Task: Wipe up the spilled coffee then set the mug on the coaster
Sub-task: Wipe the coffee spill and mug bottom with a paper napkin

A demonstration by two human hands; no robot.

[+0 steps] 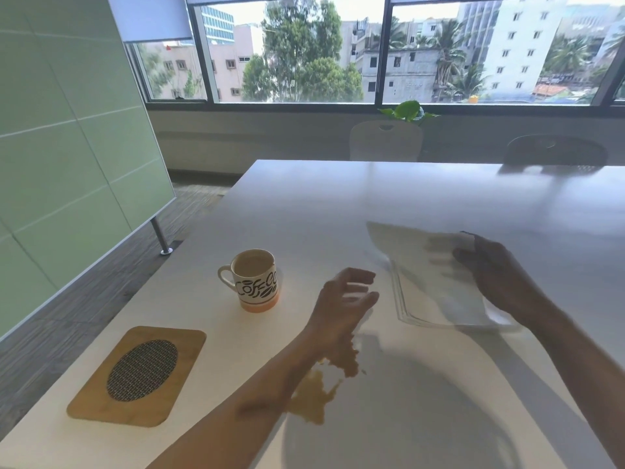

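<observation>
1. On the white table (338, 204) my right hand (497, 279) lies on a blurred stack of white paper napkins (436, 282), fingers curled over its far edge; I take it for a grasp, though motion blur hides how firm it is. My left hand (348, 296) hovers open and empty between the stack and the mug (255, 279).
2. Napkins like these should be light, soft and floppy; I would pinch a sheet at its edge and peel, since several may lift together.
3. Spilled coffee (321, 390) lies near me, partly under my left forearm, well apart from the napkins. Thin paper will soak fast and may tear when wet.
4. That mug looks ceramic, rigid and breakable, and nearly full, so heavy and ready to slop. Its handle faces left; I would grip there and keep it level.
5. A wooden coaster (138, 374) with a woven oval centre sits left of the spill, empty.
6. Smooth and glossy, the tabletop should let liquid spread easily. Beyond it stand two chairs (385, 140), a leafy plant (409, 111), wide windows (294, 49) and a green partition (67, 130).
</observation>
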